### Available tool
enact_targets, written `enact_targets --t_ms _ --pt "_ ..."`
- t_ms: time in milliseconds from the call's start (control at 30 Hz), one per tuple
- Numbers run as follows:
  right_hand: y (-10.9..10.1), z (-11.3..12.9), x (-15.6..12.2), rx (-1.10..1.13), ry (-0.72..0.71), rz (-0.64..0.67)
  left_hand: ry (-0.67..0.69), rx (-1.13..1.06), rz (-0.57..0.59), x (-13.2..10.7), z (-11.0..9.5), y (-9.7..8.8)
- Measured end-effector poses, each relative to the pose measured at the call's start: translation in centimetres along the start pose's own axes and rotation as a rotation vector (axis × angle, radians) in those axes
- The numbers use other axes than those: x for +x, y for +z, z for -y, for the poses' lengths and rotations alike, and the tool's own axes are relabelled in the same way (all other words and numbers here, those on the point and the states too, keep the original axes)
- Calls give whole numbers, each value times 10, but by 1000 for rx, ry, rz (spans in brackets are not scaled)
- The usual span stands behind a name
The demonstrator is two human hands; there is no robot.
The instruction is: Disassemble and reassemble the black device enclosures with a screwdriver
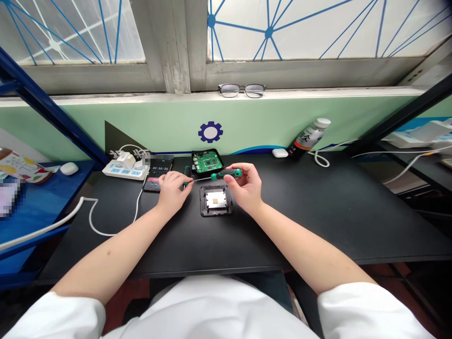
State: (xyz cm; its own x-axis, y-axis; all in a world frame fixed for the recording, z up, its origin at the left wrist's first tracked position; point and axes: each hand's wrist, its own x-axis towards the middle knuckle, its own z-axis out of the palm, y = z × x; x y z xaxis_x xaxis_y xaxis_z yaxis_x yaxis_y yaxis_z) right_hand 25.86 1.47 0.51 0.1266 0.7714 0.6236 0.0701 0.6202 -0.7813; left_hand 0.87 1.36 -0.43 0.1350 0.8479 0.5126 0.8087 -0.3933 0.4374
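Observation:
My right hand [247, 186] is closed round the green handle of a screwdriver [226, 174], held level above the desk. My left hand [172, 188] pinches the tip end of its thin shaft. Just below and between the hands lies a black square cover [216, 201] with a pale metal plate in its middle. Behind it sits an opened black case with a green circuit board [207, 162]. A second green-handled tool [187, 171] lies just behind my left hand.
A phone [158, 173] showing a timer lies by a white power strip [125, 169] with cables at the left. A bottle [310, 136], a white earbud case [280, 153] and glasses [242, 90] on the sill stand behind. Blue shelving [35, 207] flanks the left.

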Motion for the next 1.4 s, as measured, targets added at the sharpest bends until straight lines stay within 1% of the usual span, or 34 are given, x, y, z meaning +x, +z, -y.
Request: enact_targets --t_ms 133,267,333,433,533,667,767,833,967,1033,1100,1167,1233,1333,1400 --pt "-1 0 0 -15 -73 31 29 4 7 -1 0 1" --pt "-4 4 -1 -53 -187 114 68 35 50 -1 -2 2" --pt "-5 7 -2 -73 -242 167 102 61 63 -1 -4 2" --pt "-4 11 -4 -81 -282 215 175 103 76 -2 -6 1" --pt "-1 11 -6 -42 -328 214 268 138 72 -3 -8 0" --pt "-1 9 -4 -10 -423 158 393 108 17 -6 -12 -1" --pt "-2 6 -2 -12 -446 132 405 47 15 -7 -13 0" --pt "-2 4 -4 -6 -426 156 373 19 57 -8 -13 0" --pt "3 4 -10 59 -329 217 344 -29 203 -8 -14 0" --pt "3 5 -10 84 -309 201 349 -55 262 -8 -16 -2" --pt "1 6 -8 80 -303 159 337 -77 292 -9 -18 -4" --pt "-3 6 -2 38 -291 109 323 -97 321 -9 -21 -6" --pt "-9 5 5 -20 -293 76 336 -108 379 -9 -23 -7" --pt "-17 2 14 -96 -318 70 384 -90 479 -10 -24 -7" --pt "-19 0 16 -137 -316 59 388 -66 520 -10 -25 -6"
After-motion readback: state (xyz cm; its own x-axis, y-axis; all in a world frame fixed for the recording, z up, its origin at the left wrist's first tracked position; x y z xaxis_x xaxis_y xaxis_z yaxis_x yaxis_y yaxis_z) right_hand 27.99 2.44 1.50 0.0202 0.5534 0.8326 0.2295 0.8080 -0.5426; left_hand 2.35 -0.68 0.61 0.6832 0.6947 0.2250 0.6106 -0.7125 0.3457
